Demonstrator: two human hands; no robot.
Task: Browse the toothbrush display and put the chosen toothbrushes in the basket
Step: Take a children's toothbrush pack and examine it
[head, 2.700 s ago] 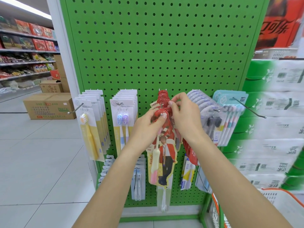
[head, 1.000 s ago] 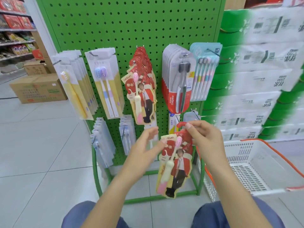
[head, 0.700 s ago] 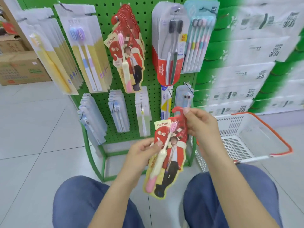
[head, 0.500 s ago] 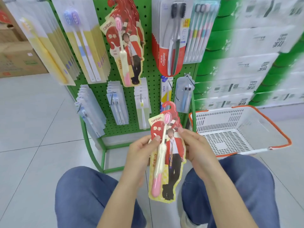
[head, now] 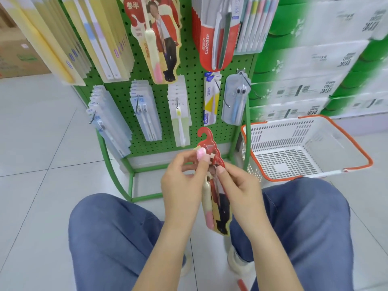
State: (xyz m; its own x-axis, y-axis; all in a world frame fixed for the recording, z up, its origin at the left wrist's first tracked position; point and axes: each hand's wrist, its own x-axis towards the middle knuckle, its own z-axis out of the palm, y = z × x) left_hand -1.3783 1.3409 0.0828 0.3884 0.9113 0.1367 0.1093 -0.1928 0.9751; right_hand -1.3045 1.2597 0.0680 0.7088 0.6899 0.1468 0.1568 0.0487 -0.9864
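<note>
A single head-worn, wide-angle camera looks steeply down and forward from a crouching person. Their knees (head: pixel 117 234) fill the bottom of the frame, close below. The green pegboard rack (head: pixel 189 66) stands near ahead, its top cut off. A white basket (head: pixel 294 133) sits right of centre.

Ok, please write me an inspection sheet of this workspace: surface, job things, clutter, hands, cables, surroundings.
Surface: pale tiled floor.
Job's things: red toothbrush pack held in front of the knees; white basket with orange rim on the floor at right, nothing seen in it.
Clutter: nothing seen.
Grippers: left hand and right hand both pinch the pack.
Cables: nothing seen.
Surroundings: green pegboard rack hung with toothbrush packs; stacked green-and-white cartons behind the basket.
</note>
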